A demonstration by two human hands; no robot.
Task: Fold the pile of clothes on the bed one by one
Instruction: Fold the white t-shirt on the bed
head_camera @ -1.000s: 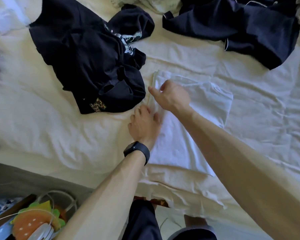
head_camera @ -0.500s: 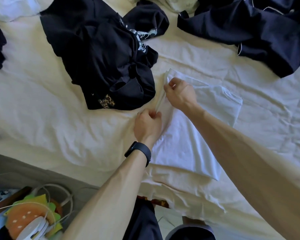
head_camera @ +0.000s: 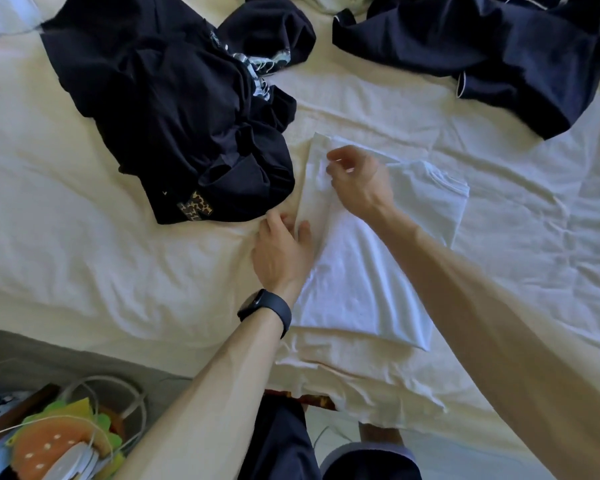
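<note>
Left hand (head_camera: 284, 252) pinches the left edge of the folded white T-shirt (head_camera: 361, 282) between thumb and fingers (head_camera: 274, 221). Right hand (head_camera: 359, 183) hovers over its top corner, fingers loosely curled — grip unclear. The shirt lies on the bed (head_camera: 118, 271) beside dark clothes (head_camera: 174, 109).

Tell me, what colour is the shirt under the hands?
White. The head view shows the shirt best, lying on the cream bed sheet.
</note>
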